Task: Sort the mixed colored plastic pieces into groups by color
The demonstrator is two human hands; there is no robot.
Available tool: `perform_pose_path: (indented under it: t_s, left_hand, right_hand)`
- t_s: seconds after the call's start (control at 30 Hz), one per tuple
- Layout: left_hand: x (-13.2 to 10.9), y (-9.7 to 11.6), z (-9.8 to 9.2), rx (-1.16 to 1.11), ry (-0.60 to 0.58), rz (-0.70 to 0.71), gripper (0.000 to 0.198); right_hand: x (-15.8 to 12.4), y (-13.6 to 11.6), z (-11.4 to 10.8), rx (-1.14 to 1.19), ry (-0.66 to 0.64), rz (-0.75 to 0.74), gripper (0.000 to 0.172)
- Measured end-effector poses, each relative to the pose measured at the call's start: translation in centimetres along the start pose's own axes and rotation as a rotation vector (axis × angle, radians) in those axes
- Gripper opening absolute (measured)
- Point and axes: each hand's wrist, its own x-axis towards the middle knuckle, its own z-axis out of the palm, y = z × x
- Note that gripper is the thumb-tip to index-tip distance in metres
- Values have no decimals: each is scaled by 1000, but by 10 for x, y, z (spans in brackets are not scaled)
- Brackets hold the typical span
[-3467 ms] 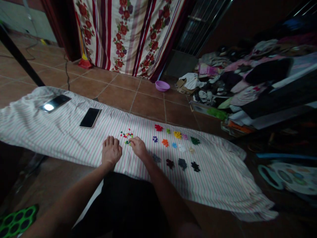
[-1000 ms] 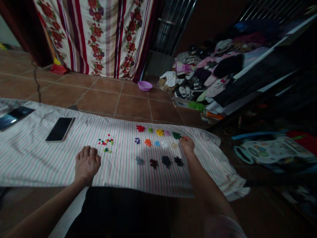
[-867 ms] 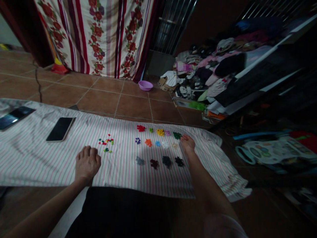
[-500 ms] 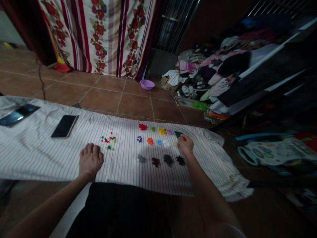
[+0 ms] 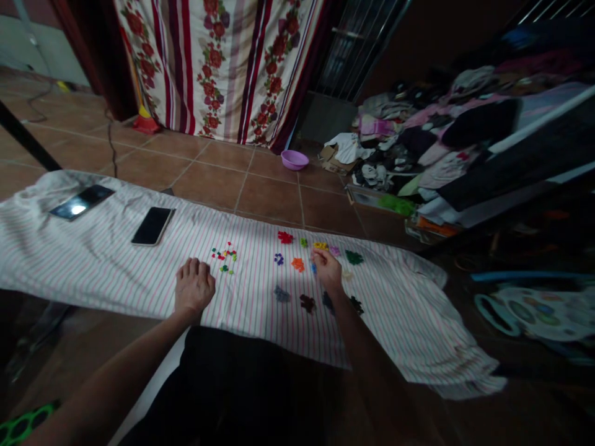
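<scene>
My left hand (image 5: 194, 286) lies palm down on the striped cloth (image 5: 251, 297), fingers loosely stretched, beside a mixed scatter of small coloured pieces (image 5: 225, 255). Over the sorted piles hangs my right hand (image 5: 326, 267), fingertips pinched together; anything between them is too small to make out. Just past those fingertips is the yellow pile (image 5: 320, 245), partly covered. Around it lie the red pile (image 5: 285, 237), orange pile (image 5: 298, 265), purple pieces (image 5: 279, 259) and dark green pile (image 5: 354, 257). Nearer me are a grey pile (image 5: 281, 294) and a dark brown pile (image 5: 307, 303). My wrist hides some pieces.
Two phones, a nearer phone (image 5: 153, 226) and a farther phone (image 5: 82, 202), rest on the cloth at left. Beyond it stand a pink basin (image 5: 294, 160) on the tiled floor and a flowered curtain (image 5: 223, 68). Heaped clothes (image 5: 395, 130) fill the right side.
My right hand has moved left from the dark green pile to beside the yellow one. My left hand stays on the cloth. The whole view has shifted, with objects now farther right.
</scene>
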Motion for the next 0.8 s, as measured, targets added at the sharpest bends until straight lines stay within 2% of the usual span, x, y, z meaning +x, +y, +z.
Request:
perform_pose_path:
  t_s: [0.23,0.47,0.63,0.8]
  left_hand:
    - [1,1,1,-12,4,-7,26]
    - [-1,-1,2,-27,31,1,25]
    - [-1,-1,2,-44,26,-2,26]
    - [-1,-1,3,-57,30,-6,27]
  right_hand:
    - [-25,-47,40,97,-169,-134,29]
    - [-58,-89,92,150,-376,-244,21]
    - [-82,-111,124,49,-481,-252,16]
    - [-97,-132,136,-131,-539,-255,13]
